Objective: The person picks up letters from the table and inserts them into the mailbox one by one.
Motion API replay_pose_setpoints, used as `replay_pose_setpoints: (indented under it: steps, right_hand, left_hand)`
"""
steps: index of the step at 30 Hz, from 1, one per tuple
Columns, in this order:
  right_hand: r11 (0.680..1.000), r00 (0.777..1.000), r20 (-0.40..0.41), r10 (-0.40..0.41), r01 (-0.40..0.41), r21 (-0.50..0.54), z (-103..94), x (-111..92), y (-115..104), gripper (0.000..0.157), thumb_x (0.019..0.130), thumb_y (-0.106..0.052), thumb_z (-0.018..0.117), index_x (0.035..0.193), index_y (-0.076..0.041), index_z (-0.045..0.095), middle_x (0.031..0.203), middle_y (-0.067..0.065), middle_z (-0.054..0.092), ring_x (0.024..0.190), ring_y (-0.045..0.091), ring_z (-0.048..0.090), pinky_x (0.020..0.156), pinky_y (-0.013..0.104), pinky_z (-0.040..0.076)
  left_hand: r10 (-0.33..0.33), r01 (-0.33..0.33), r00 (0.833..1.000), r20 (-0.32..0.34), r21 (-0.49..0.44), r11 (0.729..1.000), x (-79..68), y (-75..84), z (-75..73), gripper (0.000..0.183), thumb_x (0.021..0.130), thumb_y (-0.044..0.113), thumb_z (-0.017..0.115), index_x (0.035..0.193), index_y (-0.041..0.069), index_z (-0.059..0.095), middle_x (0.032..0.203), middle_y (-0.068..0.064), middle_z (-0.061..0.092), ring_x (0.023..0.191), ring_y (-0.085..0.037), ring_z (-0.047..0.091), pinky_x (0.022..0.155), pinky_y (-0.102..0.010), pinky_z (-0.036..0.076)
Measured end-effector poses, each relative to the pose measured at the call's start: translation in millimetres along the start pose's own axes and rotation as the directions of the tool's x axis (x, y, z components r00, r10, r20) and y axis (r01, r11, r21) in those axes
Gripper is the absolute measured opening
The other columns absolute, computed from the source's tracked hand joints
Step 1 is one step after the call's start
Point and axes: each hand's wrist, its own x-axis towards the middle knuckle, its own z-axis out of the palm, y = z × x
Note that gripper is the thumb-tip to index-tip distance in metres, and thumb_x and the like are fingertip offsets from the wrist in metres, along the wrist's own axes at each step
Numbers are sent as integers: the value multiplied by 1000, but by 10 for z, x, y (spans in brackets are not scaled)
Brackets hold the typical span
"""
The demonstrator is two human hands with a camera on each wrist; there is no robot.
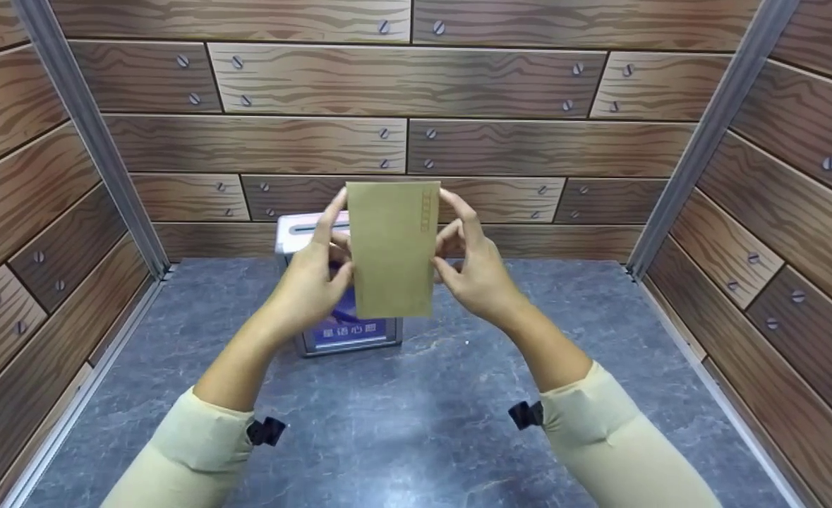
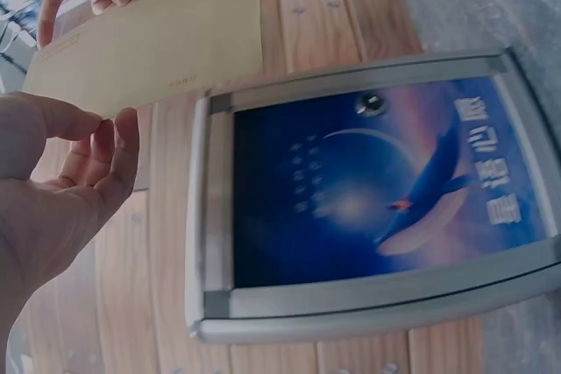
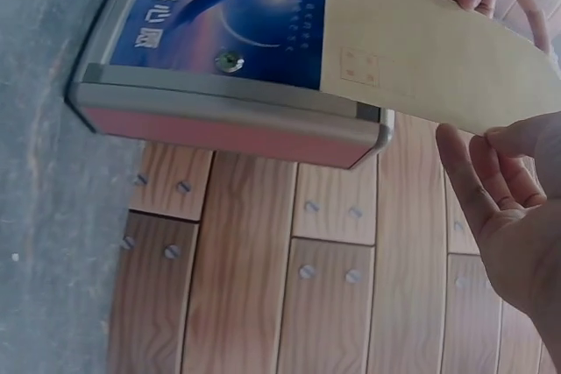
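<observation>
A tan paper envelope [image 1: 393,250] is held upright in the air between both hands, with a column of small red boxes near its top right corner. My left hand [image 1: 315,271] pinches its left edge, and my right hand [image 1: 473,268] pinches the right edge. Behind the envelope stands a metal-framed box [image 1: 354,336] with a slot in its white top, partly hidden by the envelope and the left hand. In the left wrist view the front panel of the box [image 2: 351,190] shows a whale, a crescent and a round lock [image 2: 371,103].
The box stands on a grey marbled tabletop [image 1: 416,409]. Wood-plank-patterned walls [image 1: 408,77] enclose the back and both sides, with metal posts [image 1: 712,134] at the corners. Each sleeve carries a small black clip [image 1: 266,431] near its cuff.
</observation>
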Motion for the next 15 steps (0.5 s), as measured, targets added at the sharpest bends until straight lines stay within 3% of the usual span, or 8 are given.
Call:
replay_pose_setpoints:
  steps: [6, 15]
  right_hand:
    - [998, 998, -20, -59, 59, -8, 54, 205, -100, 94, 95, 17, 65, 167, -24, 21, 103, 15, 62, 85, 26, 68, 71, 41, 68]
    - [985, 982, -74, -175, 175, -3, 180, 591, -213, 89, 94, 17, 66, 165, -17, 26, 100, 14, 63, 88, 19, 67, 76, 33, 67]
  left_hand:
    - [68, -66, 995, -73, 22, 998, 36, 51, -189, 92, 97, -12, 60, 172, 20, 18, 119, -15, 64, 103, -27, 73, 92, -38, 65]
    - [110, -92, 975, -191, 100, 991, 154, 49, -452, 88, 97, -9, 59, 170, 23, 20, 118, -15, 62, 103, -27, 69, 89, -36, 65]
